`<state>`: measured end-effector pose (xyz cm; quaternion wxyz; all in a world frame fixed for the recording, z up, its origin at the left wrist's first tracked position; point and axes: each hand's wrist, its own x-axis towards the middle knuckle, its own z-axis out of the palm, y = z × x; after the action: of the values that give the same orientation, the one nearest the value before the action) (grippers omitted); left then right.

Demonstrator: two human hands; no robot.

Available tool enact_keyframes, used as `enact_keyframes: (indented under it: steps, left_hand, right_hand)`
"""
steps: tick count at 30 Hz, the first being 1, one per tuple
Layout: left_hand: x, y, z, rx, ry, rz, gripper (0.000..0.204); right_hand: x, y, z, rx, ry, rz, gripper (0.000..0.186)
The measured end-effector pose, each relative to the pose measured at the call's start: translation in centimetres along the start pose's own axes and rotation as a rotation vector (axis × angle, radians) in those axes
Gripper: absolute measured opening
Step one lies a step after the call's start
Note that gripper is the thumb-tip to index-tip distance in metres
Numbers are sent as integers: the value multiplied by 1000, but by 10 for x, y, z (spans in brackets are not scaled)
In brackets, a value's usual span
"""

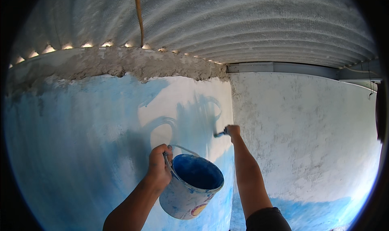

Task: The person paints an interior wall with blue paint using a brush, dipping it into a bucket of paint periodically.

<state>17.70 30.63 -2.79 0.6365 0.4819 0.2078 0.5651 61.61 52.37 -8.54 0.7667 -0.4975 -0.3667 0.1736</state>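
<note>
My left hand [159, 162] is closed round the wire handle of a white paint bucket [182, 200]. The bucket hangs tilted in front of the wall, its inside stained deep blue and its outer side smeared with paint. In my right hand [232, 131] is a paintbrush [220, 133], its bristle end pointing left at the wall. The bristles look blurred, so I cannot tell whether they touch. Around the brush the wall [188, 121] carries uneven light-blue strokes, with a white unpainted patch [156, 99] to the left.
A rough grey cement strip [109, 63] runs along the wall top, under a corrugated roof [243, 24] with light showing through gaps. A cable [139, 16] hangs from the roof. The right wall [300, 137] is whitish and stained, blue low down. A metal beam [283, 68] crosses above it.
</note>
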Motion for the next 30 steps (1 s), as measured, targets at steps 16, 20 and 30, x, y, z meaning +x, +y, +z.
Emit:
enact_keyframes:
  steps: [16, 20, 30]
  left_hand:
    - [-25, -16, 5, -58, 91, -26, 8]
    - [-37, -17, 6, -37, 111, -38, 7]
    - [-92, -19, -34, -84, 62, -18, 5]
  right_hand:
    - [-68, 4, 4, 511, -79, -24, 20]
    - [-94, 2, -4, -30, -304, 38, 23]
    - [-194, -73, 49, 803, -301, -202, 17]
